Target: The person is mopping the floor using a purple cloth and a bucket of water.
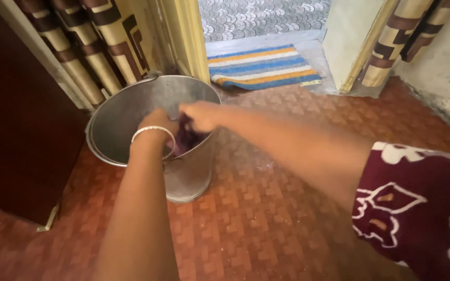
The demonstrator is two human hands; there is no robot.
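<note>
A dark purple cloth hangs over the mouth of a metal bucket, gripped between both hands: the left hand and right hand are closed on it. The bucket stands on the reddish patterned floor near a striped doormat.

both hands, left hand and right hand, grip a dark purple cloth over a metal bucket on the red patterned floor.

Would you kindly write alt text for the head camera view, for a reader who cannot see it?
Both hands, left hand with a silver bangle and right hand, grip a dark purple cloth over a metal bucket on a reddish patterned floor. Beyond lie a striped doormat and an open doorway, with patterned curtains.
</note>
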